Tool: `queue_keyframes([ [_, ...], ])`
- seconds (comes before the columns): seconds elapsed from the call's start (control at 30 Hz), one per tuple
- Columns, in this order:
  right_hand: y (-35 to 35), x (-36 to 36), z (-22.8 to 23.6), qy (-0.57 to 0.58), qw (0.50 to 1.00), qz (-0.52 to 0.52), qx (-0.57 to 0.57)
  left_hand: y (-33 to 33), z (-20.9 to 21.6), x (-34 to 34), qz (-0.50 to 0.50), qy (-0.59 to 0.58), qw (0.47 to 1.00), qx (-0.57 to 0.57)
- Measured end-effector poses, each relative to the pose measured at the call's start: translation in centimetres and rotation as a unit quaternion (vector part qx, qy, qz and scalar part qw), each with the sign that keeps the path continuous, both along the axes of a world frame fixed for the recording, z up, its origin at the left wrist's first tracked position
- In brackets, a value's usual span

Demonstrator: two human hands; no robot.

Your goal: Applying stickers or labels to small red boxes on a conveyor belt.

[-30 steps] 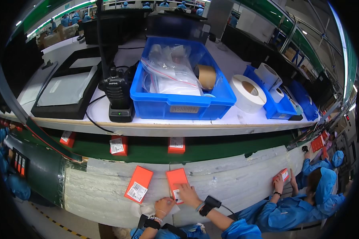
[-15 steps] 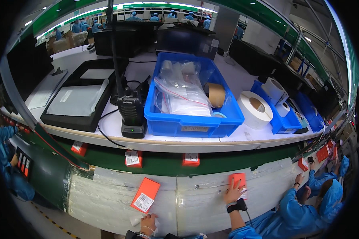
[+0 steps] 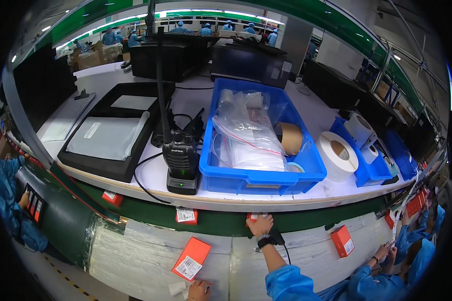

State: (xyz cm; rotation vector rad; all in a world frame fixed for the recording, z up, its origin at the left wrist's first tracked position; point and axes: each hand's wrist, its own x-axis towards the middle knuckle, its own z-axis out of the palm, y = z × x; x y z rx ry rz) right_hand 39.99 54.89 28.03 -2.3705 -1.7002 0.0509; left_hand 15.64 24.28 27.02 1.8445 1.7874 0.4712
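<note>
My right hand (image 3: 260, 226) reaches forward to the green belt under the shelf. Its fingers are closed over a small red box (image 3: 251, 216), mostly hidden beneath them. A dark band with a cable is on that wrist. At the lower edge my left hand (image 3: 199, 290) is partly cut off. Its fingers are curled, with a bit of white showing at them. Beside it lies a small white roll (image 3: 177, 288). Just beyond is a red box with a white label (image 3: 192, 257). Another red box (image 3: 342, 241) stands on the work surface at the right.
Two more labelled boxes sit on the green belt (image 3: 218, 219). The shelf above holds a walkie-talkie (image 3: 181, 161), a blue bin (image 3: 263, 179) with plastic bags and tape, a label roll (image 3: 338, 156) and a black tray (image 3: 103, 168). Co-workers in blue are at both sides.
My right hand has left the red box on the work surface and moved forward and left to one on the belt. The former box sits further right. The whole view has shifted slightly.
</note>
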Motion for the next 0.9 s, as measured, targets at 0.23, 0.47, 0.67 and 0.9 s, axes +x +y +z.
queue_keyframes([
  [0.23, -18.8, -2.8, 4.4, 0.07, 0.99, 0.125, 0.007, 2.5, 0.4, 1.9, -0.006, -0.072, 0.997, 0.004],
  [0.47, -28.4, -4.4, 5.4, -0.011, 0.975, 0.208, -0.079, 4.8, 3.0, 3.7, 0.027, -0.125, 0.992, -0.004],
  [0.67, -28.2, -1.0, 5.9, 0.005, 0.862, 0.491, -0.128, 5.7, 2.5, 4.1, -0.028, -0.104, 0.994, 0.007],
  [0.9, -26.1, 1.1, 8.2, 0.149, 0.808, 0.541, -0.183, 4.8, 1.2, 3.5, -0.078, -0.299, 0.942, -0.129],
])
